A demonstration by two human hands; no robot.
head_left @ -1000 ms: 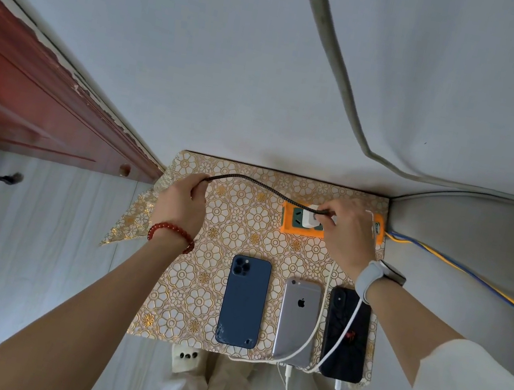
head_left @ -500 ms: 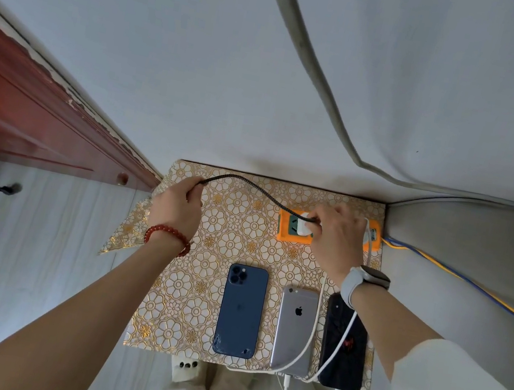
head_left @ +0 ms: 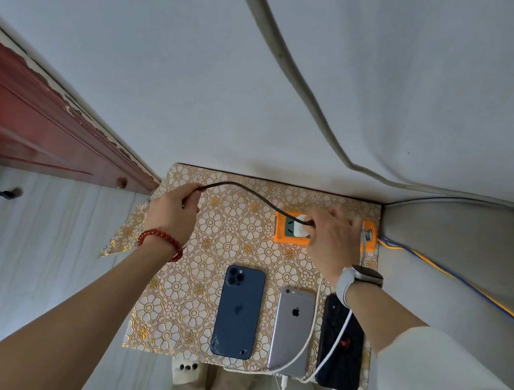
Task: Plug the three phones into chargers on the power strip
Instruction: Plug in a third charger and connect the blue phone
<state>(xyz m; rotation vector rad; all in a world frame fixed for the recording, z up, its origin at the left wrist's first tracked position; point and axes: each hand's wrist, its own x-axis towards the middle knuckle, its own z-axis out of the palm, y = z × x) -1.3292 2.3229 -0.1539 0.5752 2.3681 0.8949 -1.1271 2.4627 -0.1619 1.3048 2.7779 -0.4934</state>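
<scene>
Braided black cable [head_left: 249, 193], thin and rope-like, arches across the far part of a small table. Its left end disappears inside the left hand [head_left: 173, 214], whose fingers are curled round it. Its right end meets a small white charger block [head_left: 301, 228], smooth and boxy, which the right hand [head_left: 332, 239] pinches between thumb and fingers. The block sits on the left part of an orange power strip [head_left: 286, 234], a flat plastic bar whose long axis runs left to right along the table's far edge; the right hand covers its middle.

Nearer the person than both hands, three phones lie face down, side by side, long axes pointing away from the person, cameras at the far end. The blue phone [head_left: 238, 312], matte with a chipped lower corner, lies between the two hands. The silver phone [head_left: 292, 330] lies just beside it, below the right hand. The black phone [head_left: 342, 344], glossy, lies under the right wrist. Two smooth white cords [head_left: 305, 341] run from beneath the right hand over the silver and black phones, loop at the near table edge, and their plugs hang below it.

The table wears a shiny cloth [head_left: 198, 287] with embossed gold flowers. A red bead bracelet [head_left: 161, 241] circles the left wrist, a pale-strapped watch [head_left: 359, 278] the right.
</scene>
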